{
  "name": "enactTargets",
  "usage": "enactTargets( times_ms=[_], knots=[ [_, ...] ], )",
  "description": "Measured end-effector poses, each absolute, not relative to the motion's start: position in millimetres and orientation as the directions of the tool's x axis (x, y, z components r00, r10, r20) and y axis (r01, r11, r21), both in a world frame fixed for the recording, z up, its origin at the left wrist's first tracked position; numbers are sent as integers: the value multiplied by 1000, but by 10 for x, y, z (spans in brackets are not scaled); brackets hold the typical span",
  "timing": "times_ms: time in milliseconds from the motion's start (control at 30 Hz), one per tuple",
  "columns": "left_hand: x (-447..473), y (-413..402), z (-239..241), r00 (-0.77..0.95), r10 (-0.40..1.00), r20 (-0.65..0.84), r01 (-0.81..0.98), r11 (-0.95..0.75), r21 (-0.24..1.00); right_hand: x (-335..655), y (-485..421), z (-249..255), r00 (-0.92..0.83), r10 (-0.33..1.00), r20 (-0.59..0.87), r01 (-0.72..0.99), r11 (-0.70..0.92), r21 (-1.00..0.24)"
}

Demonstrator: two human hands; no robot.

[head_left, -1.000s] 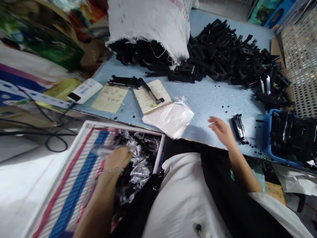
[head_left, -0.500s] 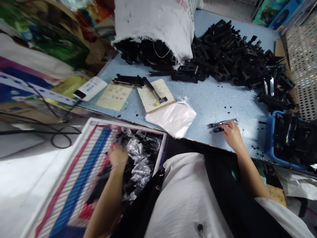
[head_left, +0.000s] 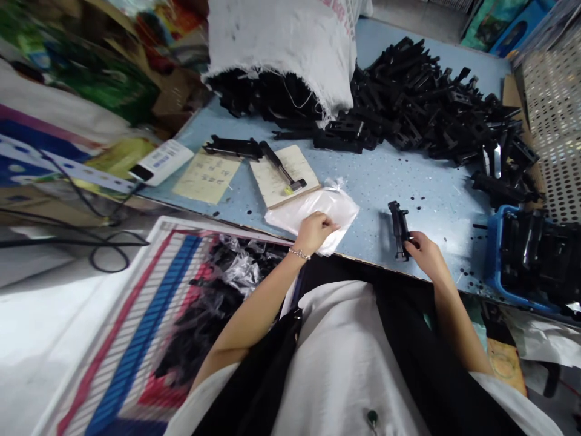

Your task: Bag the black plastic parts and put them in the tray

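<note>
My left hand (head_left: 314, 231) rests on a stack of clear plastic bags (head_left: 327, 209) at the near edge of the light blue table (head_left: 426, 194), fingers curled and pinching at the top bag. My right hand (head_left: 422, 251) grips one end of a long black plastic part (head_left: 400, 229), which stands nearly on end over the table edge. A big heap of the same black parts (head_left: 431, 109) lies at the back right.
A white woven sack (head_left: 281, 42) spills black parts at the back. Two paper notes, a black tool (head_left: 281, 166) and a white device (head_left: 161, 162) lie at left. A blue bin (head_left: 497, 254) of parts stands at right. A striped bag (head_left: 149, 327) with bagged parts sits below left.
My left hand left the striped bag and came up onto the plastic bags. My right hand took the black part from the table and turned it upright toward me.
</note>
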State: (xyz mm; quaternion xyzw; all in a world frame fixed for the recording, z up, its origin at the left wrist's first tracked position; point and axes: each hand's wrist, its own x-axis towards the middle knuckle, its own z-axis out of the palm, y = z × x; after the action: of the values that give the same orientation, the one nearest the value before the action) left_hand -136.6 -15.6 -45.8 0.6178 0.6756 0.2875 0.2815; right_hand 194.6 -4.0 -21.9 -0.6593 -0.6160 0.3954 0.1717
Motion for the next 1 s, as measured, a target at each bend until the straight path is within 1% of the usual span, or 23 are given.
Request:
enactTargets(
  times_ms=[33, 67, 100, 133, 200, 233, 300, 367, 467, 533, 600, 667, 733, 767, 800, 833, 900, 933, 967, 1000],
  knots=[
    [-1427, -137, -459, -87, 995, -51, 616, 94, 782, 1882, -32, -206, -109, 936, -335, 519, -234, -822],
    [-1468, -122, -457, -86, 994, -71, 573, 108, 812, 1784, -32, -187, -164, 918, -361, 333, -293, -896],
    [-1489, -111, -452, -82, 992, -94, 540, 123, 833, 1655, -38, -165, -231, 896, -379, 148, -353, -924],
    [-1490, -104, -445, -78, 989, -122, 513, 145, 846, 1500, -49, -145, -301, 873, -384, -15, -407, -913],
    [-1458, -106, -425, -87, 982, -170, 463, 191, 865, 1147, -64, -130, -423, 832, -360, -244, -487, -839],
    [-1436, -116, -410, -100, 979, -177, 438, 203, 876, 971, -62, -144, -461, 819, -343, -319, -513, -797],
    [-1407, -149, -366, -114, 983, -142, 416, 178, 892, 674, -35, -212, -485, 813, -323, -413, -539, -734],
    [-1411, -188, -306, -109, 991, -80, 453, 121, 883, 499, 8, -311, -445, 826, -346, -448, -540, -713],
    [-1456, -217, -229, -136, 989, -54, 499, 115, 859, 479, 36, -412, -353, 849, -394, -417, -519, -746],
    [-1481, -204, -219, -196, 978, -63, 466, 150, 872, 553, 20, -409, -344, 857, -385, -391, -503, -771],
    [-1486, -182, -235, -215, 973, -79, 413, 164, 896, 608, -2, -368, -368, 858, -357, -402, -493, -772],
    [-1476, -173, -244, -174, 981, -86, 379, 147, 913, 600, -9, -328, -388, 856, -342, -443, -499, -745],
    [-1466, -193, -217, -79, 996, -37, 438, 68, 897, 540, 4, -313, -385, 852, -354, -464, -511, -724],
    [-1465, -214, -187, -25, 1000, 4, 514, 10, 858, 507, 12, -313, -367, 855, -366, -458, -509, -729],
    [-1470, -238, -151, 26, 999, 38, 611, -46, 790, 483, 17, -314, -341, 861, -378, -441, -502, -744],
    [-1480, -262, -113, 65, 996, 55, 711, -85, 698, 476, 13, -314, -314, 868, -386, -419, -491, -764],
    [-1512, -292, -49, 81, 995, 52, 853, -96, 513, 526, -28, -299, -289, 875, -389, -383, -478, -790],
    [-1532, -295, -30, 69, 997, 45, 884, -83, 461, 584, -66, -286, -311, 865, -394, -373, -492, -787],
    [-1552, -289, -21, 65, 997, 41, 891, -76, 447, 658, -115, -271, -358, 840, -407, -362, -527, -769],
    [-1571, -277, -21, 68, 997, 42, 884, -79, 461, 739, -169, -259, -419, 799, -432, -349, -581, -736]
  ],
)
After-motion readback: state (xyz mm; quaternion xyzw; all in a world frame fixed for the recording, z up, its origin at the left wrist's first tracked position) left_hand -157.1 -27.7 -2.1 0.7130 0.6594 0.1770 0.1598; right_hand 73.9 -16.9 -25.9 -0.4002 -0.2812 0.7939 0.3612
